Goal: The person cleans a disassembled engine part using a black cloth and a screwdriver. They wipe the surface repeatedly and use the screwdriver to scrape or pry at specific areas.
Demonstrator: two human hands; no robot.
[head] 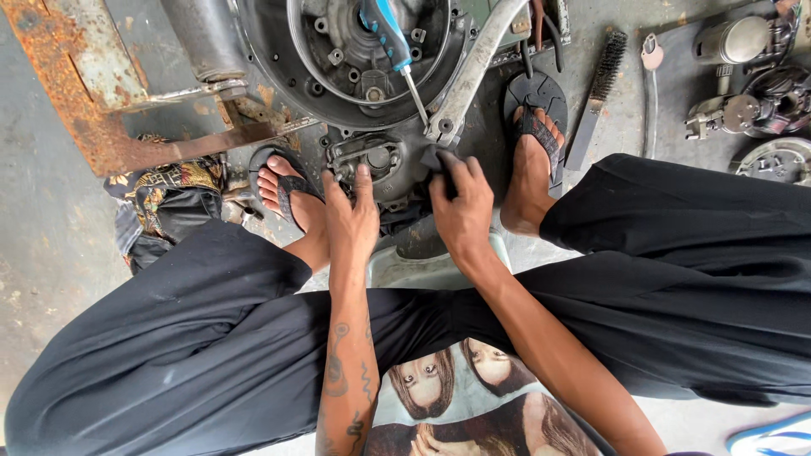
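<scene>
Head view: left hand (351,215) gripping small engine part (372,159), right hand (462,203) pinching dark rag (435,160); propped screwdriver (397,46) looks ready to slip if engine case (279,67) gets bumped.

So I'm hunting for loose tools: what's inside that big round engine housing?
Inside the round housing lies a blue-handled screwdriver, its shaft poking over the rim, among bolts and a central hub. The upper part is cut off by the frame.

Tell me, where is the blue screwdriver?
In the head view, the blue screwdriver sits top centre inside the round engine casing, above both hands.
</scene>
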